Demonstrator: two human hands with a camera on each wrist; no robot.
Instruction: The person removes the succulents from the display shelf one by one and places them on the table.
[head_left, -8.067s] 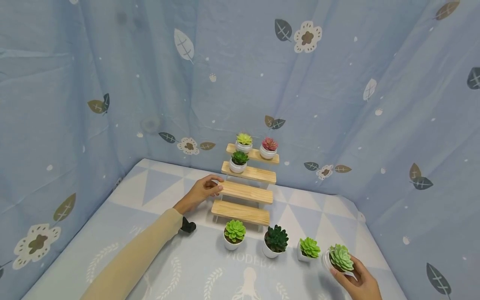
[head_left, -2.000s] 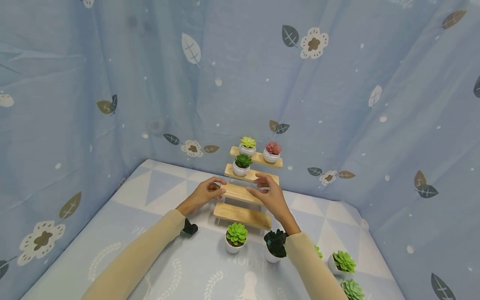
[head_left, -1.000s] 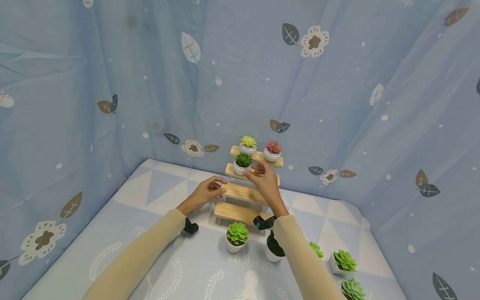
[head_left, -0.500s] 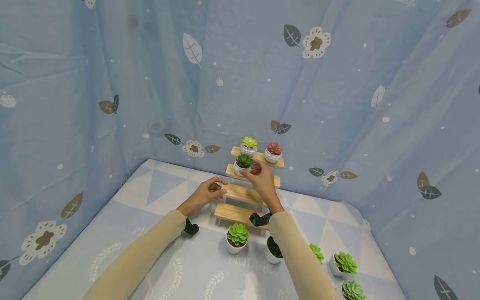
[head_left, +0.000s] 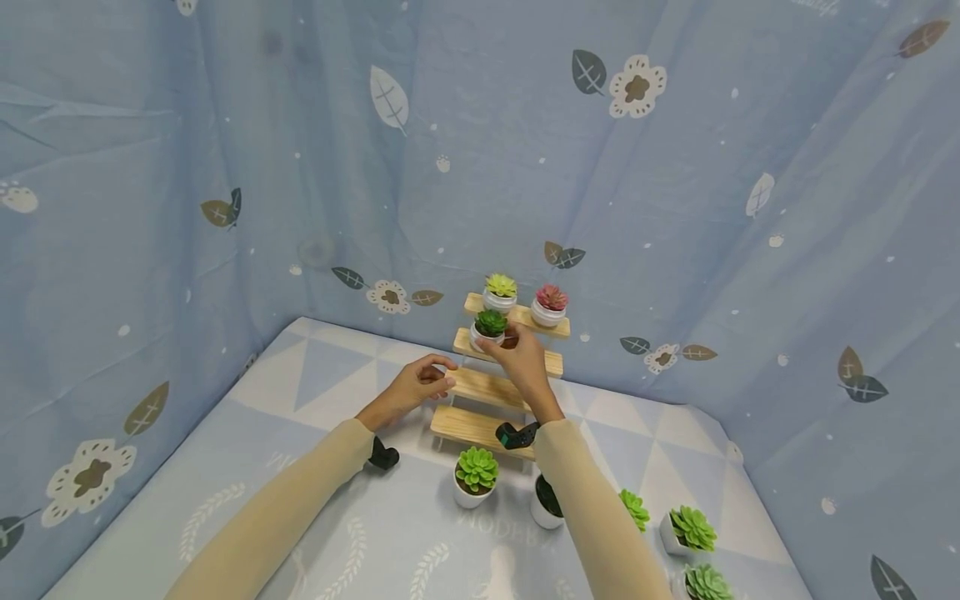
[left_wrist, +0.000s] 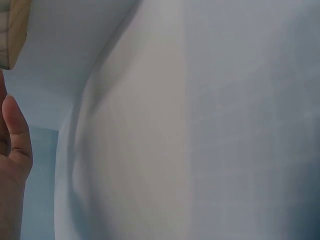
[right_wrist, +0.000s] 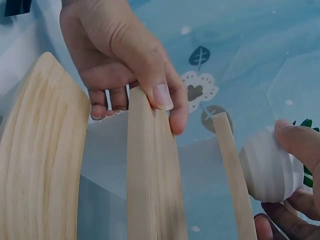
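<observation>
My right hand [head_left: 519, 357] grips the white pot of a dark green succulent [head_left: 492, 323], thumb on one side and fingers round the other; the plant is upright near the left end of the second board down on the wooden stand [head_left: 483, 388]. My left hand [head_left: 411, 387] pinches the left end of that stand's third board between thumb and fingers, the thumb lying on the wood in the right wrist view. The stand sits near the middle of the far edge of the worktop [head_left: 330, 417], its steps dropping towards me. On its top board a yellow-green succulent [head_left: 500, 288] is at the left and a red succulent [head_left: 551, 300] nearer the right end. On the worktop just before the lowest board is a bright green succulent [head_left: 476, 471], and to its right a white pot [head_left: 546, 508] partly hidden by my right sleeve [head_left: 600, 508]. Further towards the right edge come a small green succulent [head_left: 634, 509] beside my forearm, another in a tilted-looking white pot [head_left: 691, 528], and a pale green one [head_left: 707, 582] at the bottom of the head view. A patterned blue curtain [head_left: 480, 167] hangs behind the far edge.
</observation>
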